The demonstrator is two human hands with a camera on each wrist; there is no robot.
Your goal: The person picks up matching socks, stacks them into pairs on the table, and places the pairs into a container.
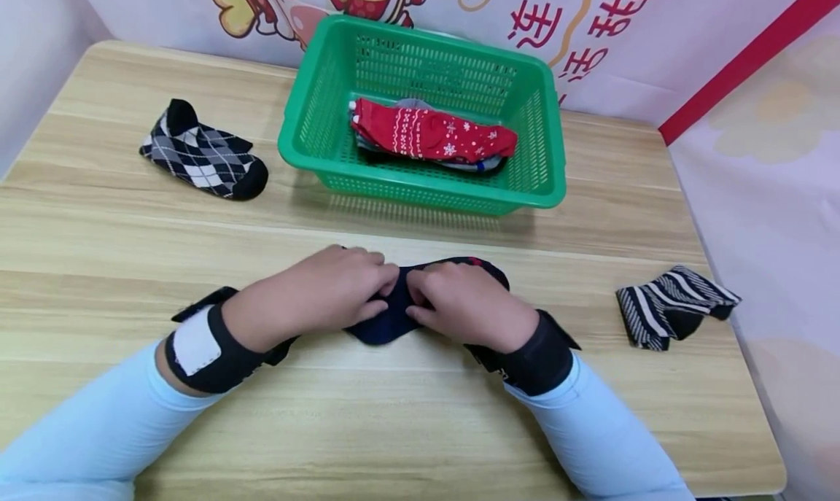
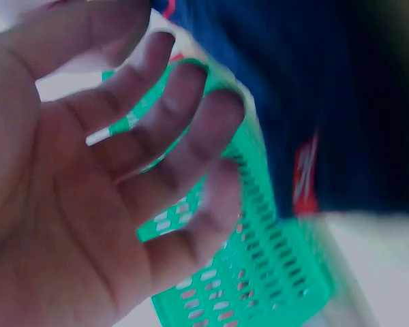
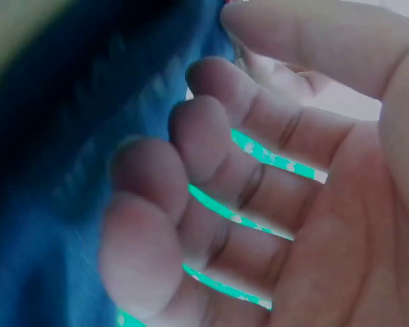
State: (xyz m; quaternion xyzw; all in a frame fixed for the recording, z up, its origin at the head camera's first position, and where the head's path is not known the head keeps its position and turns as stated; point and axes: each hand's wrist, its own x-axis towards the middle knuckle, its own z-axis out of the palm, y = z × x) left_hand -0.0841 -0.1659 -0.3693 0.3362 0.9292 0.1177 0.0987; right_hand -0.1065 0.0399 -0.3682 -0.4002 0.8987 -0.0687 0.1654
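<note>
Now we have the navy sock [image 1: 383,324] lying across the middle of the table [image 1: 367,428], right in front of us, and both hands are on it. Our left hand [image 1: 335,288] pinches it between thumb and fingers, our right hand [image 1: 469,302] pinches it farther right; the two stand near each other without touching, a dark stretch of it showing between. We judge it light and soft, nothing to break, probably stretchy, so it may sag or crumple wherever it goes unsupported; the best hold looks like a light pinch at either side, layers kept together. Just beyond sits the green basket [image 1: 420,197], a red sock [image 1: 433,130] on top of grey and dark cloth [image 1: 469,167] inside. Off to our left lies an argyle sock [image 1: 206,158]; well to our right, a striped sock [image 1: 656,308].
</note>
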